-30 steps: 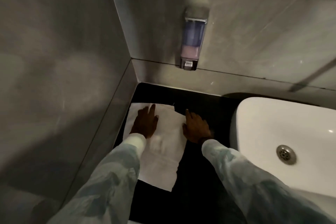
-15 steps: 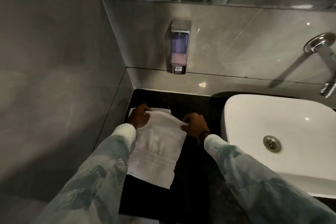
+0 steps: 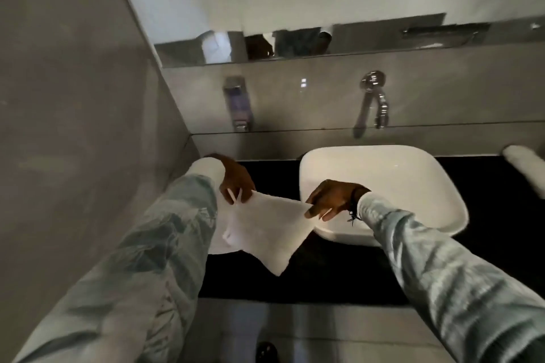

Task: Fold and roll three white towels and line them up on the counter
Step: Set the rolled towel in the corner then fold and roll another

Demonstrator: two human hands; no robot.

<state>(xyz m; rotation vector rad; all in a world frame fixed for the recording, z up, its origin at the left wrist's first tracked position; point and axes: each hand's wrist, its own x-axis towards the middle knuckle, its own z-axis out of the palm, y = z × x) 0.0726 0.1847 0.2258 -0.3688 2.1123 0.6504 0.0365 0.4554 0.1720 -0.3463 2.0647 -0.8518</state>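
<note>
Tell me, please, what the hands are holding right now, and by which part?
Both hands hold one white towel by its top corners: the left hand pinches the left corner, the right hand the right.

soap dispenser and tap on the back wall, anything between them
Nothing is mounted between the soap dispenser and the tap; the head view shows only bare grey wall with a small bright reflection.

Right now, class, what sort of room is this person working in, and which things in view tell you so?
Most likely a bathroom or washroom: a white basin set on a dark counter, a wall-mounted tap above it, and a soap dispenser fixed to the tiled wall.
</note>
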